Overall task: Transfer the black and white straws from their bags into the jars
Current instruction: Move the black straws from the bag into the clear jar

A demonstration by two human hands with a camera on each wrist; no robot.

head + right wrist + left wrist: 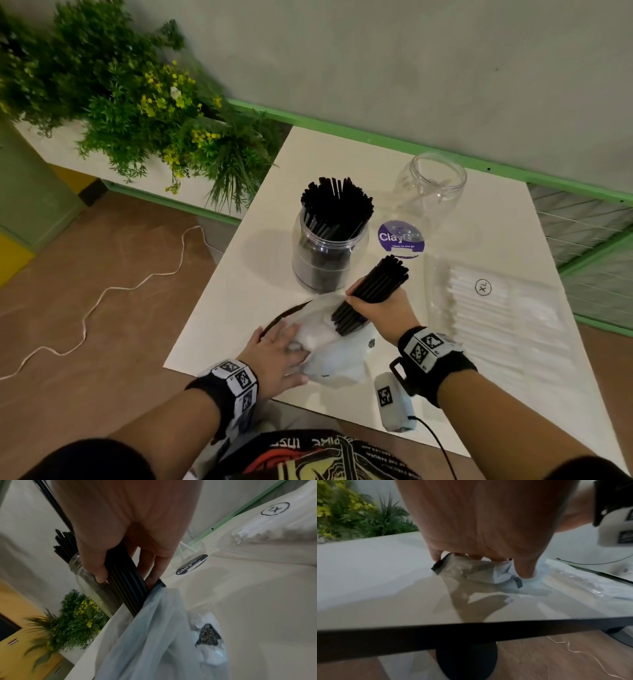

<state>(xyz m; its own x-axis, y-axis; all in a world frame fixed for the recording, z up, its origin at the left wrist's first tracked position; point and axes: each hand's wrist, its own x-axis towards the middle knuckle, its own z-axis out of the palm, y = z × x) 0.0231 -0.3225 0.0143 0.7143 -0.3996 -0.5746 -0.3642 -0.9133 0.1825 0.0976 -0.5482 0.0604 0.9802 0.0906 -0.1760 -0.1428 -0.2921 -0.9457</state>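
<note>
My right hand [376, 310] grips a bundle of black straws [371, 293] and holds it tilted, its lower end still inside the mouth of a thin, crumpled plastic bag [334, 356]. In the right wrist view the thumb and fingers [96, 566] wrap round the black straws [125, 585] just above the bag [154, 635]. My left hand [275, 354] lies flat on the bag's near-left part, and its fingers [524, 569] press the bag [481, 573] onto the table. Behind stands a clear jar [329, 250] packed with black straws. To its right is a nearly empty clear jar [428, 192] with a purple label. A bag of white straws [496, 308] lies at the right.
The white table [233, 308] ends just in front of my left wrist, its dark edge [471, 630] close. A small white device with a cable [394, 402] sits near the front edge. Green plants [137, 102] stand left of the table and a pale cord [102, 294] lies on the floor.
</note>
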